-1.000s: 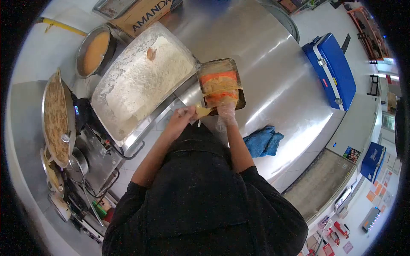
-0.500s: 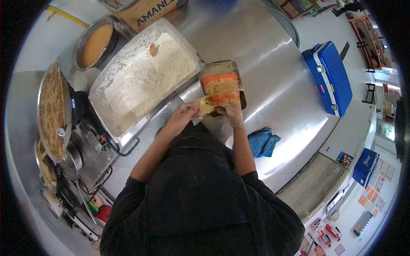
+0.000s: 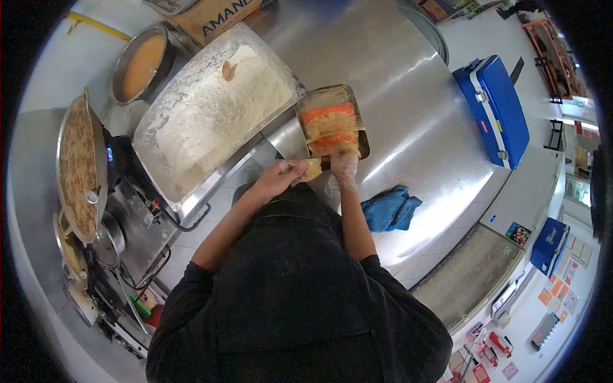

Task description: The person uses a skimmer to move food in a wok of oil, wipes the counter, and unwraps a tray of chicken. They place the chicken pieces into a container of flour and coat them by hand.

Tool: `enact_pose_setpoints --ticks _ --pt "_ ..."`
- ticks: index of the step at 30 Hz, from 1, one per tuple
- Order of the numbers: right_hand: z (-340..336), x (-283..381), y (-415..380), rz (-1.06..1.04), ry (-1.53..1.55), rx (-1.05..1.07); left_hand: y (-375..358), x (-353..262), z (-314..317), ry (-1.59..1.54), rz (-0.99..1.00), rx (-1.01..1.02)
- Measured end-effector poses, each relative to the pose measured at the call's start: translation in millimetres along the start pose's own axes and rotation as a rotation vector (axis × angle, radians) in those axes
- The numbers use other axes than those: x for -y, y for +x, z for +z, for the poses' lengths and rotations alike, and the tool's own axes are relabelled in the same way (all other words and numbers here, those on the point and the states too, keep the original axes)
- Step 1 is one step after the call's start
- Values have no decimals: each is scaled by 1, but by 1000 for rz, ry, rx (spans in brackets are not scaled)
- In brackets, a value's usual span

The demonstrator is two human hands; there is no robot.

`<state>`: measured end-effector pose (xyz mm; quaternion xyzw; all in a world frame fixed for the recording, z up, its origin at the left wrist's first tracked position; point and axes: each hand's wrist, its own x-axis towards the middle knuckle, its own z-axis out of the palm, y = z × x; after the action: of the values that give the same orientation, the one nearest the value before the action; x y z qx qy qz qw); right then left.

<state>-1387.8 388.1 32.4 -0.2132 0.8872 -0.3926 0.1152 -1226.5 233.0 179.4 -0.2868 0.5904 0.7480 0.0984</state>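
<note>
My left hand (image 3: pixel 280 179) is bare and closed, pinching a thin, pale-yellow piece of food (image 3: pixel 311 169) that looks like a soft sheet. A clear plastic glove covers my right hand (image 3: pixel 345 167). Its fingers reach over the near end of a rectangular metal pan (image 3: pixel 364 144) and touch what lies inside; the fingertips are hidden. In the pan is a pale, yellowish food mass (image 3: pixel 330 124) on an orange-and-clear plastic wrapping (image 3: pixel 313 115). The yellow piece sits just outside the pan's near edge.
Left of the pan stands a large tray of white flour (image 3: pixel 211 118). Further left are a pot of orange-brown liquid (image 3: pixel 142 67) and a wide pan of dark oil (image 3: pixel 80 166). A blue cloth (image 3: pixel 391 209) lies on the steel table (image 3: pixel 408 96), with a blue cooler (image 3: pixel 491 112) beyond.
My left hand has turned slightly and drawn a little away from my right, the yellow piece now compact between its fingers. My right hand stays at the pan's near end.
</note>
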Motion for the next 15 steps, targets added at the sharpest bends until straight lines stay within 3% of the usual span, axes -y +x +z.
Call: enact_pose_setpoints --ticks 3,5,6,7,10,13,15 --pt "-12 -6 12 -145 129 178 3 4 1 -40 42 -27" --pt "-10 6 12 -164 35 253 2 2 -4 -38 59 -35" --pt "-11 9 9 -170 -19 287 1 1 -4 -12 59 -20" --pt "-10 8 8 -313 -369 221 1 -1 -6 11 63 -1" --pt "-57 39 9 -132 -64 229 6 7 -10 -129 8 -48" --pt "-120 92 19 11 -272 452 8 17 -18 -190 23 -63" --pt "-124 118 30 80 195 401 2 10 -14 -207 -38 -83"
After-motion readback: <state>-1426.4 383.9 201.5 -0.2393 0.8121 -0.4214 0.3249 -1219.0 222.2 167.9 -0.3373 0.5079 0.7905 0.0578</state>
